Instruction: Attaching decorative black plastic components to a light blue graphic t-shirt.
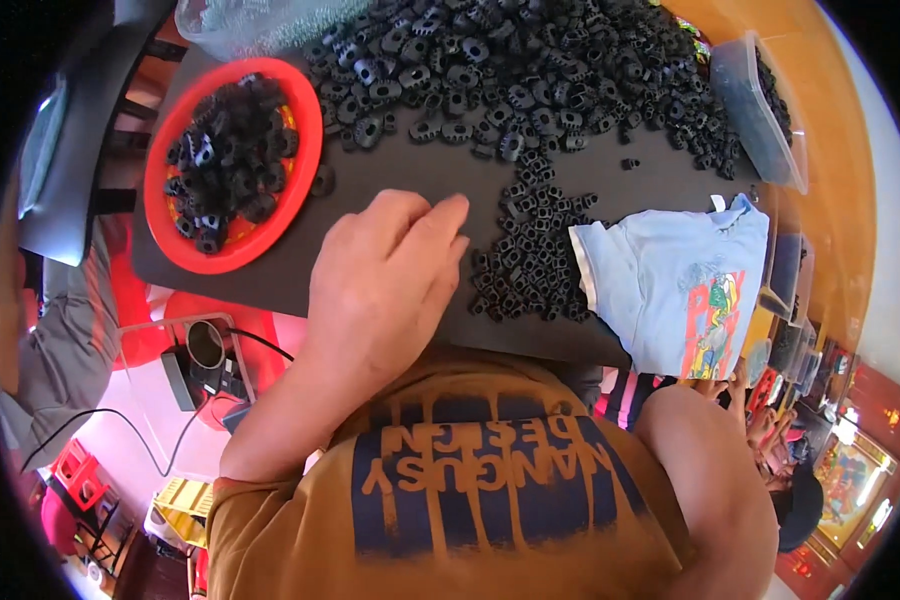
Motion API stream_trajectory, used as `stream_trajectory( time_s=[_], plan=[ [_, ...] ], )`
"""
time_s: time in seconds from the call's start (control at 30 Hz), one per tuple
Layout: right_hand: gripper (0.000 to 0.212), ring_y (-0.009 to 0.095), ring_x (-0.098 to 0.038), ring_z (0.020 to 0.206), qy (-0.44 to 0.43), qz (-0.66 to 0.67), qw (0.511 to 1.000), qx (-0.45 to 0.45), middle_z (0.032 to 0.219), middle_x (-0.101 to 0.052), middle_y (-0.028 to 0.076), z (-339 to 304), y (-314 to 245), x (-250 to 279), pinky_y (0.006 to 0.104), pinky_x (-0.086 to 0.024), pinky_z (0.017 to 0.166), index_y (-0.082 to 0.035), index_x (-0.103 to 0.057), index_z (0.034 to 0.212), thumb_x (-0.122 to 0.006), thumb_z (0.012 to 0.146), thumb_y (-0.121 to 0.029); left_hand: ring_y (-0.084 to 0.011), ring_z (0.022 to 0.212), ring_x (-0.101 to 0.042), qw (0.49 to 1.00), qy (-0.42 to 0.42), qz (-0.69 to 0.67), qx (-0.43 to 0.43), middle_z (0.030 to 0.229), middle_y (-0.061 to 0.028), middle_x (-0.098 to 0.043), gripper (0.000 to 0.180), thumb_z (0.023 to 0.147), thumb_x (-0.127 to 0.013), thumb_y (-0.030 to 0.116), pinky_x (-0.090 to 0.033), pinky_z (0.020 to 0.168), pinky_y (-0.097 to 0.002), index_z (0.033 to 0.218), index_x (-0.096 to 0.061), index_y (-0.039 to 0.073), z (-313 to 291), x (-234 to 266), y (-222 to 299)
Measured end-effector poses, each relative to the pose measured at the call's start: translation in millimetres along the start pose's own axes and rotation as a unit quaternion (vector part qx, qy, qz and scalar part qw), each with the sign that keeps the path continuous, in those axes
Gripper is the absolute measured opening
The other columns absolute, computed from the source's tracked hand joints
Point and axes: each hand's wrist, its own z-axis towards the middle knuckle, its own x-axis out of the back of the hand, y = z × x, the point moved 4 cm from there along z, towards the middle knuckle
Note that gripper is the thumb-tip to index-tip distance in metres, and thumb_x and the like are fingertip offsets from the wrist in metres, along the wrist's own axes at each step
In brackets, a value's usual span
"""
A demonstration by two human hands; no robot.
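My left hand (385, 265) is over the dark table, its fingers curled in and pressed together, pointing right. Whatever lies inside them, if anything, is hidden. To its right spreads a patch of small black plastic pieces (532, 262), each with a hole. Beyond it lies a large heap of bigger oval black plastic parts (510, 85), some with toothed edges. Left of the hand, a round red tray (313, 150) holds a mound of black parts. My right arm (710, 470) is bent at the lower right, and its hand does not show.
A light blue T-shirt (660, 270) with a colourful print lies on the table's right side. Behind it stands a clear plastic bin (755, 125) with black parts. A clear bag (260, 25) sits at the far left. Another person's grey-clad leg (60, 350) is at left.
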Motion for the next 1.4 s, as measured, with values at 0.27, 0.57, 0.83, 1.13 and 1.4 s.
stream_trajectory(
  time_s=[0.27, 0.57, 0.83, 1.13, 1.4],
  plan=[
    [0.04, 0.025, -0.048, 0.119, -0.051, -0.031, 0.997, 0.057, 0.118, -0.058, 0.018, -6, -18, -22, 0.0352, -0.036, 0.102, 0.004, -0.057, 0.117, -0.055, 0.081, -0.012, -0.0259, 0.07, -0.054, 0.993, -0.052, 0.099, -0.032, 0.083, -0.007, -0.051, 0.024, 0.073, -0.065, 0.008, -0.043, 0.063, -0.0361, 0.096, -0.059, 0.005, 2, -12, 4],
    [0.028, 0.024, -0.053, 0.104, -0.071, -0.13, 0.985, 0.091, 0.105, -0.063, 0.014, -53, -38, -58, 0.0337, -0.042, 0.089, 0.004, -0.06, 0.104, -0.053, 0.078, -0.003, -0.0219, 0.073, -0.057, 0.986, 0.024, -0.044, 0.156, 0.088, -0.0097, -0.058, 0.013, 0.079, -0.056, -0.001, -0.046, 0.068, -0.0298, 0.092, -0.054, 0.002, 10, -18, 2],
    [0.014, 0.026, -0.061, 0.074, -0.061, -0.052, 0.99, 0.115, 0.079, -0.064, 0.012, -101, -65, -73, 0.035, -0.048, 0.067, -0.002, -0.064, 0.079, -0.059, 0.072, -0.013, -0.0303, 0.077, -0.057, 0.996, -0.023, 0.069, 0.043, 0.087, -0.0162, -0.057, 0.019, 0.084, -0.053, 0.005, -0.047, 0.072, -0.0357, 0.101, -0.056, -0.001, 59, -48, 39],
    [0.021, 0.034, -0.062, 0.076, -0.023, -0.058, 0.992, 0.112, 0.082, -0.066, 0.012, -135, -66, -83, 0.0517, -0.045, 0.062, -0.01, -0.066, 0.09, -0.059, 0.078, -0.026, -0.0246, 0.067, -0.054, 0.981, -0.063, 0.156, 0.094, 0.077, -0.0127, -0.055, 0.019, 0.078, -0.061, 0.006, -0.045, 0.062, -0.0346, 0.096, -0.056, 0.001, 69, -66, 20],
    [0.012, 0.028, -0.054, 0.062, 0.556, -0.15, 0.815, 0.066, 0.07, -0.052, 0.01, -199, -15, -43, 0.0378, -0.041, 0.054, -0.004, -0.056, 0.087, -0.063, 0.082, -0.013, -0.0056, 0.067, -0.043, 0.969, -0.104, -0.122, 0.19, 0.078, 0.0013, -0.049, 0.014, 0.075, -0.059, 0.0, -0.035, 0.06, -0.0189, 0.088, -0.054, 0.002, 76, -70, 86]
  ],
)
